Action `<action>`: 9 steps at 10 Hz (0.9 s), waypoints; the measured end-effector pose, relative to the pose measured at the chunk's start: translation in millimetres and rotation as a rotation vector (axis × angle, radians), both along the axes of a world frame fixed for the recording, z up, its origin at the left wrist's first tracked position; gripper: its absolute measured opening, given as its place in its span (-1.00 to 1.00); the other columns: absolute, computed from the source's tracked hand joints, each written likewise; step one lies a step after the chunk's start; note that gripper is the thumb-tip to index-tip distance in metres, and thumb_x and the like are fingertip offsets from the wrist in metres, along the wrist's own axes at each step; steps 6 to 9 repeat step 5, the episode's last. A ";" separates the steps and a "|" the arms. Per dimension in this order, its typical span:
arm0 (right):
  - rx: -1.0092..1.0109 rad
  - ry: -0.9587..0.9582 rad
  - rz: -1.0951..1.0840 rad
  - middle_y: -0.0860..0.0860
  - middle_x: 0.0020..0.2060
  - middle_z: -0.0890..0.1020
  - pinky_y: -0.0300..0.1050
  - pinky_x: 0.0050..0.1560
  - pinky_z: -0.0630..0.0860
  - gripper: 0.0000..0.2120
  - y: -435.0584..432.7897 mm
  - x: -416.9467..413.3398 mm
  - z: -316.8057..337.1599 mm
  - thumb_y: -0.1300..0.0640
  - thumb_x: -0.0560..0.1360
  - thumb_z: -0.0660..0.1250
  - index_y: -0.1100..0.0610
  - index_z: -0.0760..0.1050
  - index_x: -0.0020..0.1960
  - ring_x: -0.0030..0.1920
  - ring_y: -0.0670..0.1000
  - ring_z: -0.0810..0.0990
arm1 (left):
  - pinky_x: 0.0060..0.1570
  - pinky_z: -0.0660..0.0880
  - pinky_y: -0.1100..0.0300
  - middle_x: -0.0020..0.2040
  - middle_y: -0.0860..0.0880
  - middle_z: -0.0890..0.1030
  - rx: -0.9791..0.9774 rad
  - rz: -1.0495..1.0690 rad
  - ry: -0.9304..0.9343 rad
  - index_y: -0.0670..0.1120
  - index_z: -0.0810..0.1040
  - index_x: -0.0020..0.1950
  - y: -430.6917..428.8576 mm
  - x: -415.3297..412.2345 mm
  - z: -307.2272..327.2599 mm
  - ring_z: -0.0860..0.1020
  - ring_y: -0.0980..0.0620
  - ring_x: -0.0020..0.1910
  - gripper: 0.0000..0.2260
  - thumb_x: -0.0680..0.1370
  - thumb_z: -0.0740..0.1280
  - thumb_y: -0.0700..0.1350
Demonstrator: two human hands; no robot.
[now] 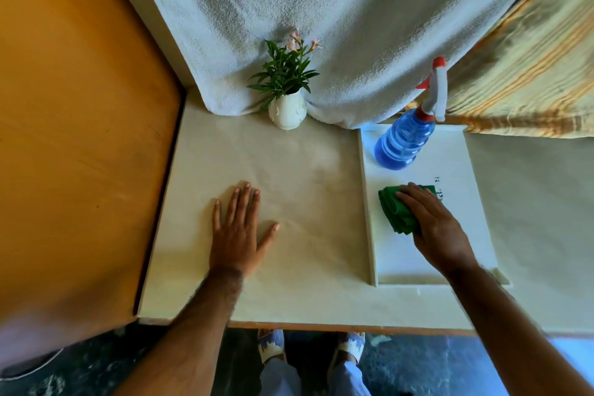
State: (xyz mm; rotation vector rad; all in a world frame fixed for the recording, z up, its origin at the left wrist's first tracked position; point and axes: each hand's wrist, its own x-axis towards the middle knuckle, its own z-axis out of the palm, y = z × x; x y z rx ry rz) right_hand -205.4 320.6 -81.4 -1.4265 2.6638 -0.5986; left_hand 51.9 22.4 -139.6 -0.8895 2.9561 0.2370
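**Bare forearms, pale trousers, patterned shoes**

A person seen from above, from their own head. The left forearm (pixel 196 328) and right forearm (pixel 517 325) are bare as far as the picture's edge, and the left one has dark hair along it. The left hand (pixel 239 235) and right hand (pixel 438 230) are bare too, with short, trimmed nails. Lower down, pale blue-white trousers (pixel 279 379) cover both legs. The left shoe (pixel 271 346) and right shoe (pixel 351 347) are cream with a blue pattern.
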 end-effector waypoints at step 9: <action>0.393 -0.055 0.069 0.10 0.65 -0.09 0.12 0.63 0.03 0.00 10.4 16.1 10.2 -0.51 0.52 -0.01 0.18 -0.14 0.65 0.64 0.04 -0.14 | 0.69 -0.13 -0.23 0.76 -0.06 -0.15 0.130 -0.002 -0.193 -0.04 -0.14 0.73 1.1 -10.8 25.4 -0.12 -0.06 0.74 0.07 0.38 -0.47 0.56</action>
